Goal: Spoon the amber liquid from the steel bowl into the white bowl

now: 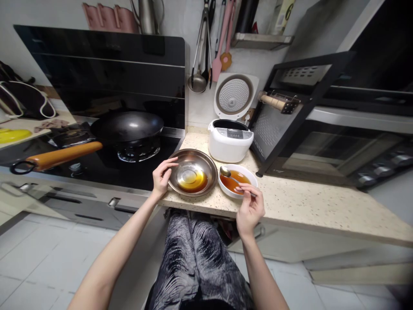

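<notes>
Seemingly I'm midway, liquid (193,183) in left basin (210,167) and right bowl (223,188), right hand (251,209) pinching spoon (225,172), left hand (161,176) loosely spread.

Yellow pkg. (283,20) on shelf (263,41): "6" (cooker display (235,134) too sm. to read).

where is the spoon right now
In the head view, just right of centre, the spoon is in the right hand, its scoop over the white bowl of amber liquid, beside the metal basin.
</notes>
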Demonstrator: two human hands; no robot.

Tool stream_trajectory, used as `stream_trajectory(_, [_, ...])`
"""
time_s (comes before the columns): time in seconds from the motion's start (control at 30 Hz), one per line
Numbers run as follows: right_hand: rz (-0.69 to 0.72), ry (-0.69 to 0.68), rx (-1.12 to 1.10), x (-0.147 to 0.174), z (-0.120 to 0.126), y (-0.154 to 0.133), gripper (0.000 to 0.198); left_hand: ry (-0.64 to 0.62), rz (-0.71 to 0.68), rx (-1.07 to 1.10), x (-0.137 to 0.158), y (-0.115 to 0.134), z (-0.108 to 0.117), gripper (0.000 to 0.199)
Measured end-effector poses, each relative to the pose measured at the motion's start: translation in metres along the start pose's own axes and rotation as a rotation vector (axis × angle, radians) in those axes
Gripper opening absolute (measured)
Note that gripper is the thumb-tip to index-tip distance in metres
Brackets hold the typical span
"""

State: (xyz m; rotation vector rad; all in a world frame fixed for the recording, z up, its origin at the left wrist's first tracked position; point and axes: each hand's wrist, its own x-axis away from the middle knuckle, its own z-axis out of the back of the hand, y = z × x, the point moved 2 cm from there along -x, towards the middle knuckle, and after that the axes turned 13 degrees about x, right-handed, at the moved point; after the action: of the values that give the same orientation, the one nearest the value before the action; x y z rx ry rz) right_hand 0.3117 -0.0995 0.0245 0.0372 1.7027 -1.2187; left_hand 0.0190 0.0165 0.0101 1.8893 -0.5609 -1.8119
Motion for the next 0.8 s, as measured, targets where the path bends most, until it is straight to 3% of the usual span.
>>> stream_trajectory(0.27, [0.236,-0.058,0.169,0.002,0.013,0.018,0.016,-0.003,-0.005,0.008,0.001,0.000,0.000,0.027])
stream_trajectory(0.6, [0.712,-0.278,0.287,0.007,0.022,0.034,0.044,0.003,0.002,-0.002,0.000,0.000,0.000,0.027])
stream_trajectory(0.8, [0.896,-0.307,0.415,0.007,0.027,0.040,0.043,0.010,0.003,0.005,0.000,0.000,0.000,0.026])
